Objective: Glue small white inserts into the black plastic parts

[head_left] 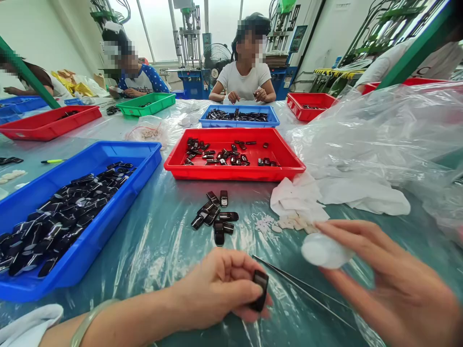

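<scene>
My left hand is closed on a small glossy black plastic piece, thumb pressed on its face. Held between the thumb and fingers of my right hand is a rounded, translucent white object, slightly blurred; its exact kind does not show. A pair of metal tweezers lies on the plastic sheet between my hands. Beyond my left hand sits a loose group of similar black pieces. Small white bits and pale flat discs are near a crumpled white cloth.
A blue tray heaped with black pieces stands on the left. Ahead is a red tray with scattered pieces, then another blue tray. Crumpled clear plastic fills the right side. Other people sit across the table.
</scene>
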`<action>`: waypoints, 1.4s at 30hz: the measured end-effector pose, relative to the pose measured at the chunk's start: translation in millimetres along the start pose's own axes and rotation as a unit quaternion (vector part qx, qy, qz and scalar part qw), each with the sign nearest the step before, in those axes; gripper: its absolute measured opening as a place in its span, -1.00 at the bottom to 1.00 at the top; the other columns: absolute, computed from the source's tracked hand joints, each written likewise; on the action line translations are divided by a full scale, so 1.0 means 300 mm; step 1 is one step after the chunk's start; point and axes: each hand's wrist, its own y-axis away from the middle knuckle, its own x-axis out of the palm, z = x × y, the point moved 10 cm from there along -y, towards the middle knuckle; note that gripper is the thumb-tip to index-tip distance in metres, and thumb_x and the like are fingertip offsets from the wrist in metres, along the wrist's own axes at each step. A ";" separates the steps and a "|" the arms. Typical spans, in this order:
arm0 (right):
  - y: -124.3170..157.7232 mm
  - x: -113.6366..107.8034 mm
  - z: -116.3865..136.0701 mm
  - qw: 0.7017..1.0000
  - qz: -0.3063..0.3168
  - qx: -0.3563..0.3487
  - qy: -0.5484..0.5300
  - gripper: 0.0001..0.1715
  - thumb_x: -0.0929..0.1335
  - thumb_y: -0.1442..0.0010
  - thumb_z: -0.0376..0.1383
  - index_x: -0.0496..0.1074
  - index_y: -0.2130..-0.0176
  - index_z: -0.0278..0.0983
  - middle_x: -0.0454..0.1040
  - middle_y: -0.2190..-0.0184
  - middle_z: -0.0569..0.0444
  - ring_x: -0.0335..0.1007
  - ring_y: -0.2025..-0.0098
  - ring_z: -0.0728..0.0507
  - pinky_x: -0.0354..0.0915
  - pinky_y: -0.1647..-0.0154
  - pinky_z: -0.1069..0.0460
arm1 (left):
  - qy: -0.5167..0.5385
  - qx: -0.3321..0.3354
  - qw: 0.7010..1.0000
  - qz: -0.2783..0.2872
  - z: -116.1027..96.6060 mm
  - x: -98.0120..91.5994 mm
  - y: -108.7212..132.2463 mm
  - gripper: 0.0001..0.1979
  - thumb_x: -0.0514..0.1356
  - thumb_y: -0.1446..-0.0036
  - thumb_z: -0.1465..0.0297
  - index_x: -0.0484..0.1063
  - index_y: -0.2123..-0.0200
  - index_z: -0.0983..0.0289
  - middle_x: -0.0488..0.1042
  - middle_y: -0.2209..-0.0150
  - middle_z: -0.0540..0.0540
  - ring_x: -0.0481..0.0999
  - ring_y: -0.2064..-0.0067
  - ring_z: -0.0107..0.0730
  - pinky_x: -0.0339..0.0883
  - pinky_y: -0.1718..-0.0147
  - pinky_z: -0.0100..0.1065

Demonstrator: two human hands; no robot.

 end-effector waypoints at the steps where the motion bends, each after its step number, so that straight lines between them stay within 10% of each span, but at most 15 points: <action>1: -0.003 0.013 0.045 0.999 0.016 -0.034 0.001 -0.63 0.28 -0.16 -0.35 0.35 0.01 -0.17 0.39 0.16 0.00 0.40 0.16 -0.11 0.38 0.22 0.05 | 0.002 -0.004 1.000 0.020 0.011 0.019 -0.001 -0.69 0.33 0.15 0.33 0.41 0.32 0.38 0.49 0.42 0.11 0.52 0.39 -0.44 0.35 0.43 -0.50; 12: 0.013 0.031 0.159 0.986 0.032 -0.156 0.046 -0.57 0.21 -0.11 -0.57 0.36 0.09 -0.21 0.39 0.20 -0.05 0.27 0.08 -0.17 0.33 0.15 -0.06 | -0.001 -0.045 0.996 0.072 0.054 0.056 0.000 -0.83 0.27 0.18 0.46 0.47 0.41 0.39 0.46 0.49 0.05 0.47 0.45 -0.52 0.35 0.45 -0.53; 42: 0.070 0.045 0.199 0.977 0.074 -0.194 0.050 -0.59 0.21 -0.17 -0.44 0.37 0.01 -0.18 0.46 0.15 0.02 0.27 0.04 -0.25 0.13 0.04 -0.18 | -0.032 -0.050 0.991 0.116 0.056 0.072 0.009 -0.86 0.24 0.08 0.46 0.54 0.40 0.38 0.46 0.48 0.03 0.47 0.44 -0.56 0.37 0.42 -0.57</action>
